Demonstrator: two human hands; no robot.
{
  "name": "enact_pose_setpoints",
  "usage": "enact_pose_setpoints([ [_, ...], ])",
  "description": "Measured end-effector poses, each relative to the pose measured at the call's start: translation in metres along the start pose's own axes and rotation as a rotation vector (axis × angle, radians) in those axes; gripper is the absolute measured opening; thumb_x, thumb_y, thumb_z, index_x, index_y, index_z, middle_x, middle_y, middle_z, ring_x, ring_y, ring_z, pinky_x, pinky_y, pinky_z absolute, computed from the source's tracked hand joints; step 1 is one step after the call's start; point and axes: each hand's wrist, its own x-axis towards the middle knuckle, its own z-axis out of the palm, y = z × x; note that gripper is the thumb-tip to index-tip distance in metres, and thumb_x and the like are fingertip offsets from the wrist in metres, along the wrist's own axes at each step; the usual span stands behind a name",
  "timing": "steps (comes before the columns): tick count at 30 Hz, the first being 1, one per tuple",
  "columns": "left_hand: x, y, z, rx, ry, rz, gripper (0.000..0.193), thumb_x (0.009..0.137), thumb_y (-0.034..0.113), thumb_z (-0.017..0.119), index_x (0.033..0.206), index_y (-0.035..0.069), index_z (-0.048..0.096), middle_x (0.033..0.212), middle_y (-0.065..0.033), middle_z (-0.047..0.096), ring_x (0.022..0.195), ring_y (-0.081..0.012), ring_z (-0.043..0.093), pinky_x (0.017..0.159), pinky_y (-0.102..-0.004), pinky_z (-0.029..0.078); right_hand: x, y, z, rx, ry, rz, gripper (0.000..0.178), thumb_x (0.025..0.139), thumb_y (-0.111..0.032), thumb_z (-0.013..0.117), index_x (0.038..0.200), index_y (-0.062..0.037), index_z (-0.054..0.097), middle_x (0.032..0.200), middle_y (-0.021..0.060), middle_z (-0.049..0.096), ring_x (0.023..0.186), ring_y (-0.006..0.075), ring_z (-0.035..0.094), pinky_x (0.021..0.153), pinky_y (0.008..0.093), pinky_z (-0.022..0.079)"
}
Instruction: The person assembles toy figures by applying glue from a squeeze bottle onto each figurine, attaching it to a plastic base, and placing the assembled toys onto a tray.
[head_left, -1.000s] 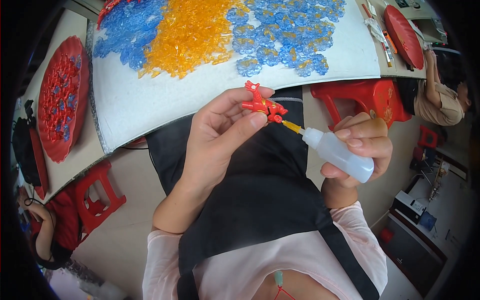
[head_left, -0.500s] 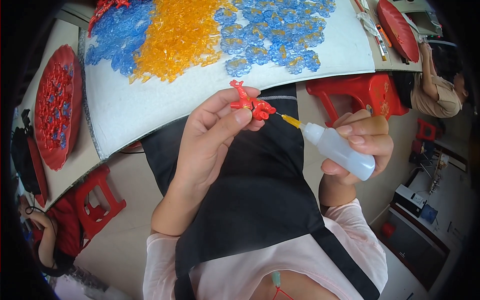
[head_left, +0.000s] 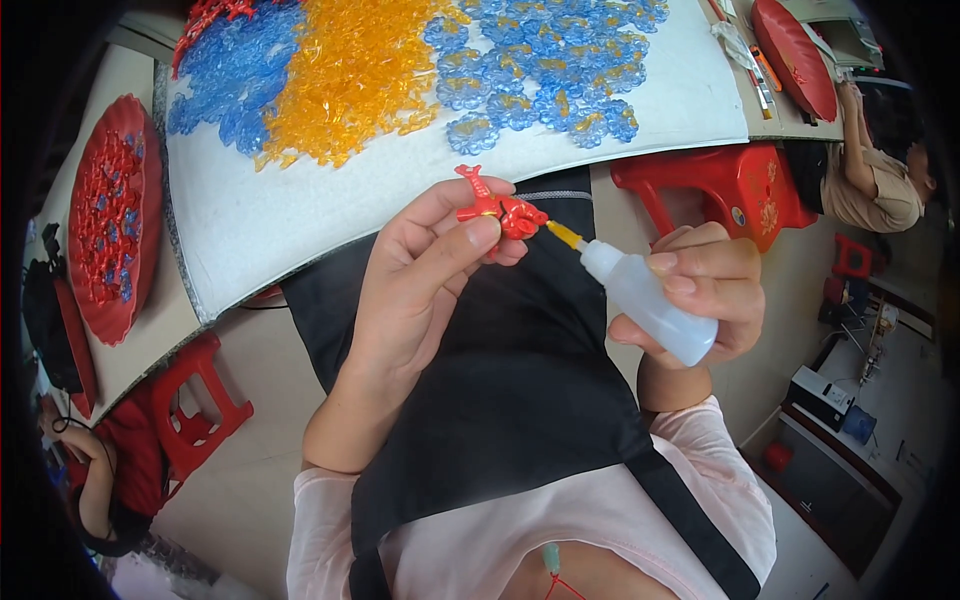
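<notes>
Between the thumb and fingers of my left hand (head_left: 415, 255) is a small glossy red figurine (head_left: 517, 214), its shape like a little animal, held above my black apron. My right hand (head_left: 715, 290) is wrapped round a translucent white squeeze bottle (head_left: 650, 303), tilted with its tip up and to the left. The bottle's yellow nozzle (head_left: 566, 235) meets the right end of the figurine; its fine needle tip is hidden there or too small to make out.
On the white-covered table (head_left: 270, 220) lie blue pieces (head_left: 235, 85), orange translucent pieces (head_left: 360, 80) and blue flower-shaped pieces (head_left: 560, 75). A red tray (head_left: 85, 300) of small red figures stands left. Red stools (head_left: 715, 185) and two other people are nearby.
My right hand has brought the bottle left and slightly up, so its nozzle has closed the gap to the figurine. My left hand has barely moved.
</notes>
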Motion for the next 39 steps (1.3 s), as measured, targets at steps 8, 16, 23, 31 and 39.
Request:
enact_pose_setpoints([
  [8,0.006,0.002,-0.010,-0.039,0.041,0.076,0.028,0.082,0.010,0.050,0.106,-0.004,0.048,0.092,-0.0131,0.058,0.078,-0.0169,0.057,0.074,-0.0276,0.045,0.002,0.017,-0.026,0.135,0.082,0.108,0.047,0.053,-0.003,0.079,0.090,-0.0036,0.049,0.090,0.0145,0.053,0.076,0.0209,0.057,0.065,0.0285,0.048],
  [16,0.016,0.013,-0.012,-0.013,0.072,0.128,0.028,0.082,0.009,0.050,0.106,-0.004,0.046,0.090,-0.0140,0.057,0.076,-0.0172,0.057,0.073,-0.0287,0.045,0.036,0.125,-0.091,0.015,0.085,0.539,0.022,0.072,0.002,0.060,0.091,0.0003,0.048,0.088,0.0072,0.054,0.080,0.0134,0.055,0.070,0.0255,0.046],
  [23,0.022,0.010,-0.002,0.020,0.124,0.107,0.026,0.080,0.006,0.051,0.104,-0.003,0.048,0.088,-0.0140,0.058,0.075,-0.0177,0.058,0.073,-0.0285,0.046,0.094,0.254,-0.112,-0.656,-0.260,0.136,0.021,0.073,0.001,0.056,0.093,-0.0043,0.057,0.099,0.0072,0.056,0.090,0.0208,0.054,0.083,0.0291,0.041],
  [31,0.026,0.006,0.002,0.039,0.132,0.082,0.025,0.080,0.006,0.051,0.103,-0.002,0.049,0.086,-0.0122,0.059,0.075,-0.0171,0.058,0.073,-0.0279,0.046,0.080,0.217,-0.130,-0.808,-0.454,0.432,0.028,0.072,-0.015,0.064,0.095,-0.0002,0.057,0.095,0.0102,0.057,0.088,0.0251,0.054,0.078,0.0313,0.041],
  [39,0.025,-0.002,0.004,0.056,0.075,0.034,0.025,0.081,0.006,0.051,0.104,-0.003,0.048,0.087,-0.0124,0.059,0.076,-0.0170,0.058,0.073,-0.0273,0.046,0.021,0.149,-0.122,-0.761,-0.285,0.230,0.021,0.068,-0.011,0.066,0.088,-0.0042,0.060,0.087,0.0069,0.061,0.077,0.0225,0.060,0.069,0.0281,0.048],
])
